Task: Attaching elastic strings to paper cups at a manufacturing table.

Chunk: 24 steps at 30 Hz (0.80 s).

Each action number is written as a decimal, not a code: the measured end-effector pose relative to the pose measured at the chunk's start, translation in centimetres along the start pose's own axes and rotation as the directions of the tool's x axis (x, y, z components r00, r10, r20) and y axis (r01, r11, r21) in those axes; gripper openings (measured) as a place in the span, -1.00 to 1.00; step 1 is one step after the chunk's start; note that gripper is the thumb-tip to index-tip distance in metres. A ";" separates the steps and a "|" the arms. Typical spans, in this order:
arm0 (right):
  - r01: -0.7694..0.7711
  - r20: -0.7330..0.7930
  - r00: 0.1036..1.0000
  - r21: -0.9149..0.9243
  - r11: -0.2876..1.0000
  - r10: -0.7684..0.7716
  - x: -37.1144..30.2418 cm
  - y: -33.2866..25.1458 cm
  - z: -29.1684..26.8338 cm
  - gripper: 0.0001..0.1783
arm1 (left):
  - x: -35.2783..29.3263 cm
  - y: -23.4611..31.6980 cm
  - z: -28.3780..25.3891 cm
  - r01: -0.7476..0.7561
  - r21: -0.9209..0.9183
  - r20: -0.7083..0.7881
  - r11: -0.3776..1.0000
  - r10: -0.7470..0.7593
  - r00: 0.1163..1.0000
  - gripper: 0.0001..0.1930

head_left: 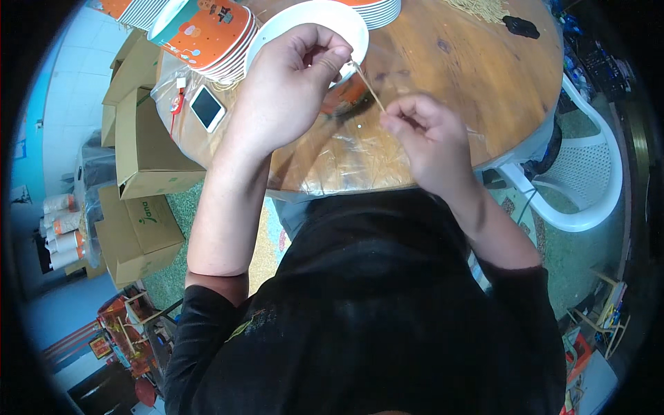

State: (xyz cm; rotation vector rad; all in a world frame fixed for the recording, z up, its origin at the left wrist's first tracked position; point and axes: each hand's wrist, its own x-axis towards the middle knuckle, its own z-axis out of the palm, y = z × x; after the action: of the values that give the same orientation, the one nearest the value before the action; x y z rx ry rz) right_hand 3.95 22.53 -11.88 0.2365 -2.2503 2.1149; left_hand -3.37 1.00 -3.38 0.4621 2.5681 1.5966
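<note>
A thin tan cord (pixel 369 86) stretches between my two hands above the near part of the round wooden table. My left hand (pixel 294 90) is closed, pinching the cord's upper end, where a small pale bit shows at the fingertips. The lower end is pinched between the thumb and fingers of my right hand (pixel 430 138), slightly blurred. Behind my left hand is a round paper bucket (pixel 349 26), white inside with a printed orange outside. The hand and wrist hide part of it.
Nested orange printed buckets (pixel 211 31) lean at the table's left, by a phone (pixel 207 109) and a red cable (pixel 178 102). Loose tan cords (pixel 481 8) and a black object (pixel 521 27) lie far right. Cardboard boxes (pixel 149 142) stand left; a white plastic chair (pixel 588 218), right.
</note>
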 end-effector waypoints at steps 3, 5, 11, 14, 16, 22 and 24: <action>0.223 0.095 0.974 -0.236 0.946 -0.206 -1.1 -0.4 -0.7 -0.91 | -0.1 -0.4 0.4 -0.030 0.095 -0.028 0.995 0.033 0.999 -0.86; 0.271 0.123 0.961 -0.259 0.927 -0.247 -1.3 -0.4 -1.1 -0.92 | -0.1 -0.5 0.7 -0.073 0.208 -0.022 0.975 0.080 0.997 -0.86; 0.319 0.281 0.922 -0.165 0.933 -0.266 -1.3 -0.8 -2.1 -0.90 | -0.1 -1.1 1.7 -0.220 0.493 -0.031 0.842 0.270 0.962 -0.85; 0.403 0.354 0.874 -0.149 0.903 -0.332 -1.0 -1.2 -2.4 -0.90 | -0.1 -1.1 1.6 -0.197 0.503 -0.035 0.841 0.247 0.968 -0.85; 0.418 0.400 0.857 -0.168 0.893 -0.326 -0.9 -1.5 -2.6 -0.93 | -0.1 -1.0 1.4 -0.205 0.515 -0.018 0.832 0.250 0.968 -0.85; 0.470 0.219 0.863 -0.017 0.882 -0.456 -0.8 -0.4 -2.9 -0.92 | -0.3 -1.5 0.6 -0.300 0.405 -0.001 0.863 0.329 0.944 -0.80; 0.347 0.191 0.911 0.121 0.930 -0.365 -1.3 -0.8 -2.8 -0.93 | -0.3 -1.9 -0.2 -0.602 0.250 0.024 0.758 0.617 0.787 -0.70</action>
State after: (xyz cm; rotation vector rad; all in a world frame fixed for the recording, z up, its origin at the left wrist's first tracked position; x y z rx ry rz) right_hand 5.10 25.39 -11.08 0.8447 -2.0177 2.0660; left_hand -3.55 -0.04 -4.98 1.4316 2.8463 1.4301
